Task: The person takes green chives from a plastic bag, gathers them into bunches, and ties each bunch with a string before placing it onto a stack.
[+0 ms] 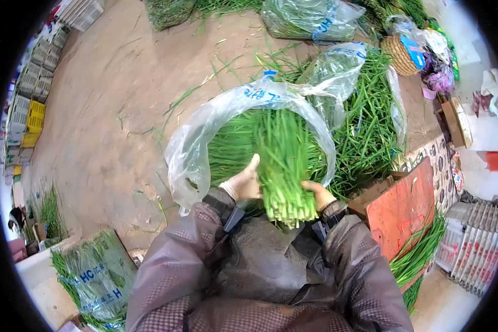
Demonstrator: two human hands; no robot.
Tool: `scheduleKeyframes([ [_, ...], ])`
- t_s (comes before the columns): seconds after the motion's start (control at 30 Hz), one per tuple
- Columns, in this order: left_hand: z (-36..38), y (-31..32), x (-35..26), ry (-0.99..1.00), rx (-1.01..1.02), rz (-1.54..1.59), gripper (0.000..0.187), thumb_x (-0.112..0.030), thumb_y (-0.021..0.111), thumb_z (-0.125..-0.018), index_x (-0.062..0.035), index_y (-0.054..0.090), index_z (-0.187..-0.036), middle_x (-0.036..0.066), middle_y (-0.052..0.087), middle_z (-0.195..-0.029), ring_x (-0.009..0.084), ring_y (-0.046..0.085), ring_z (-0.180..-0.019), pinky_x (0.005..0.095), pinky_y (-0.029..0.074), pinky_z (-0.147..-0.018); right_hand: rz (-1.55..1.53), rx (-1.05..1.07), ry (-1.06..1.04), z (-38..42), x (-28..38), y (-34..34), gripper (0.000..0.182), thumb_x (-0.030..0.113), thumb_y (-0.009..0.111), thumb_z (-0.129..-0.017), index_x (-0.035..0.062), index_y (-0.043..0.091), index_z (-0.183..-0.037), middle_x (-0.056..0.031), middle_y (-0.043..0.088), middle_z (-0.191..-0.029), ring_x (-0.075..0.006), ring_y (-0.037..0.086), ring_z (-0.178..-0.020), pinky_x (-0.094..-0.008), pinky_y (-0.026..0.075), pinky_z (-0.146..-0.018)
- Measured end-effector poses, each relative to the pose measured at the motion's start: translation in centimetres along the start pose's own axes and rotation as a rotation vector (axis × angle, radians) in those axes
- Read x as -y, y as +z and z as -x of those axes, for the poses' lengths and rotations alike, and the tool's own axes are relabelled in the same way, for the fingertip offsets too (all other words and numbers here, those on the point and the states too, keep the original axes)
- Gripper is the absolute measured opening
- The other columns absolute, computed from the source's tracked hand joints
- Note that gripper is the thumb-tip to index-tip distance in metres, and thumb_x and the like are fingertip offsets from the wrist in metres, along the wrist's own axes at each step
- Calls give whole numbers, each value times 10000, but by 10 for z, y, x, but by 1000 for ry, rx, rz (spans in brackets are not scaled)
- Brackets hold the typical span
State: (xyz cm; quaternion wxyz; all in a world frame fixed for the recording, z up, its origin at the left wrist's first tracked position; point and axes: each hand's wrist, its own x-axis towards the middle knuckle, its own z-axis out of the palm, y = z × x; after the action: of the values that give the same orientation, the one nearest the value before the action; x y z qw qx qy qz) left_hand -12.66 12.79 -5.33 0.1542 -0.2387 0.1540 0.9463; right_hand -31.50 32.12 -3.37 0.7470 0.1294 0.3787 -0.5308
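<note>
A thick bundle of garlic chives (285,171) is between my two hands, its pale cut ends towards me and its green leaves pointing away. My left hand (246,181), in a whitish glove, grips the bundle's left side with the thumb up. On the right side, near the cut ends, my right hand (318,196) holds it; some of its fingers are hidden beneath. Around the leaves stands the rolled rim of a clear plastic bag (187,152) with blue print. More chives (229,141) lie inside the bag, left of the bundle.
To the right lies a large loose heap of chives (371,122). Nearer me is a red board (401,207) with chives beside it. Filled bags (315,19) stand at the back, another bag (99,282) at front left. A woven basket (399,56) sits back right; crates (34,122) line the left.
</note>
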Motion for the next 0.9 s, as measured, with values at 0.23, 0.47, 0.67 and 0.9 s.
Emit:
scheduleKeyframes([
  [0.23, -21, 54, 38, 207, -88, 156, 622, -493, 576, -949, -134, 440, -1438, 88, 532, -1398, 265, 539, -1247, 492, 470, -1031, 1378, -213, -13, 47, 55, 98, 696, 433, 744, -706, -39, 613, -1200, -207, 691, -1064, -291, 669, -952, -346, 508, -876],
  [0.47, 8, 125, 49, 391, 235, 59, 618, -151, 724, -834, -96, 477, -1398, 92, 602, -1308, 264, 568, -1212, 463, 445, -1055, 2036, -347, -305, 153, 39, 150, 1038, 435, 747, -722, 31, 211, -1515, -311, 650, -1007, -436, 647, -932, -454, 513, -838],
  [0.67, 32, 189, 42, 543, 115, -483, 561, -77, 775, -771, -42, 585, -1297, 86, 650, -1228, 215, 596, -1166, 371, 470, -1028, 2036, -520, -724, 218, 25, 146, 1274, 553, 837, -602, -29, 167, -1517, -320, 501, -1321, -412, 487, -1268, -405, 383, -1078],
  [0.9, 44, 270, 56, 686, 77, -958, 795, -184, 920, -635, -39, 537, -1317, 60, 642, -1243, 181, 568, -1171, 388, 444, -1027, 703, -75, -1123, 265, 12, 166, 1006, 90, 862, -669, 72, 262, -1476, -72, 499, -1351, -193, 479, -1227, -368, 403, -1046],
])
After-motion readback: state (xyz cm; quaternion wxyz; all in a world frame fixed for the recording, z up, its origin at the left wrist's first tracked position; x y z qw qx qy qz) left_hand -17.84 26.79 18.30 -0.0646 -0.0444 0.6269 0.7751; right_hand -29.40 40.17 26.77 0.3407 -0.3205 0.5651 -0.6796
